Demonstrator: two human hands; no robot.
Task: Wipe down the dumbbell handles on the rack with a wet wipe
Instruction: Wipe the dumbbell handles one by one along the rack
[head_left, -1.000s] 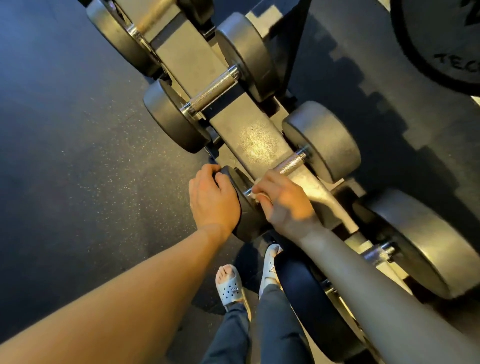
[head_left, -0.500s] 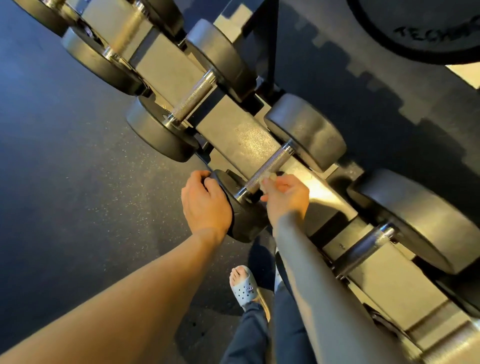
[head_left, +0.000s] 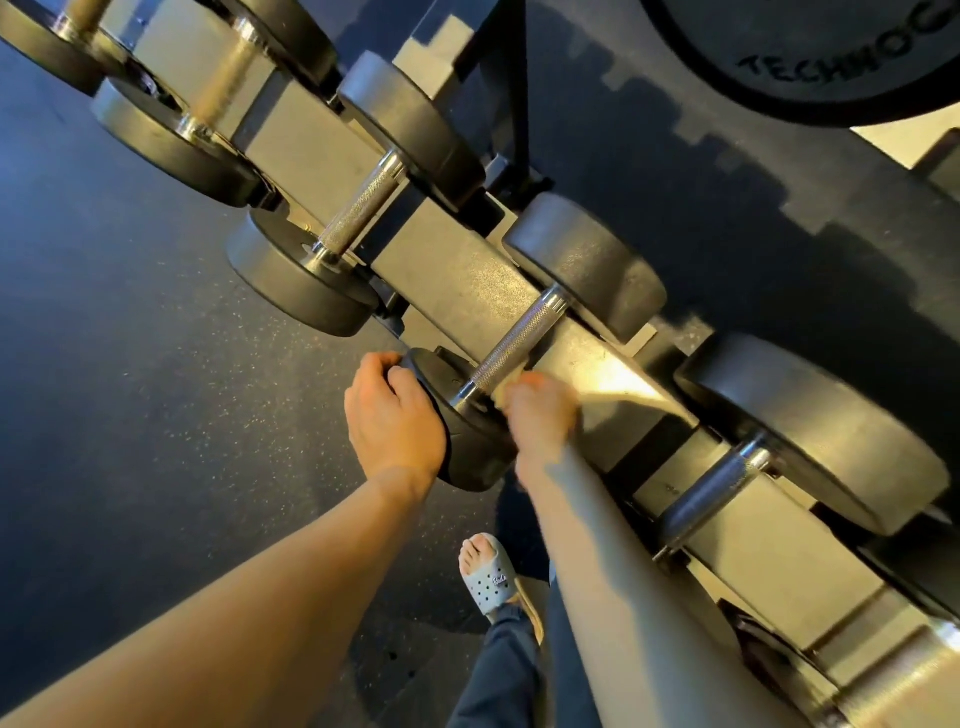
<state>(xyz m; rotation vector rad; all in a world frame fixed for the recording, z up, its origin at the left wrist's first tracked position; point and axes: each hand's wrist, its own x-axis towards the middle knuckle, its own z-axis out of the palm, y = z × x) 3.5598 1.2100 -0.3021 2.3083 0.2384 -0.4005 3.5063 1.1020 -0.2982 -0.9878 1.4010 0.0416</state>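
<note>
We have our left hand (head_left: 392, 415) curled over the rim of the dumbbell's near head (head_left: 470, 441), just left of the knurled handle (head_left: 514, 340), gripping it. At the handle's near end, touching the steel, sits the wet wipe (head_left: 503, 396), pinched in the curled fingers of our right hand (head_left: 543, 413), which is motion-blurred. A second ago that hand covered the handle's near half. Now it has slid back to the near end, leaving most of the knurling bare, while our left hand has kept its hold. The wipe shows only as a small, pale, crumpled scrap. Under the handle runs the grey rack (head_left: 457, 280), and right of the handle rests the next dumbbell (head_left: 722, 483).
</note>
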